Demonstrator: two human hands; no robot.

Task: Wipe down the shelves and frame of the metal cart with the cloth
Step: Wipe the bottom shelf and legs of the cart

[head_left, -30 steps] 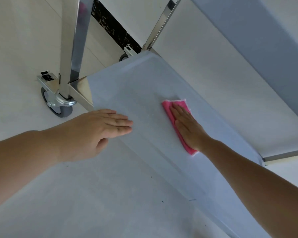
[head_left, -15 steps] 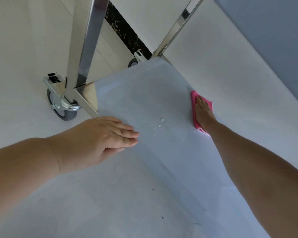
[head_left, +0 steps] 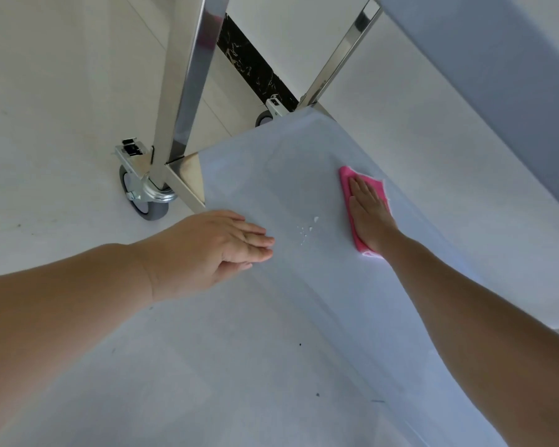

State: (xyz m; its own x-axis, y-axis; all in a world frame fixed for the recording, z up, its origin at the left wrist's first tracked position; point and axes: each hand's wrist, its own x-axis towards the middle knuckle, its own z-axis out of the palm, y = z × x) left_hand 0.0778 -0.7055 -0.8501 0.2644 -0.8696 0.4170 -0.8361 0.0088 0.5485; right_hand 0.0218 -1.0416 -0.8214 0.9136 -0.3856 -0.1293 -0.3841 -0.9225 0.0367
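Pale floor tiles w/ cart bottom shelf center. Right hand, flat and open, presses pink cloth onto shelf at 2 o'clock for wiping contact. Left hand, fingers flat, rests on near edge at 9, prob bracing. Droplets between them, unwiped.
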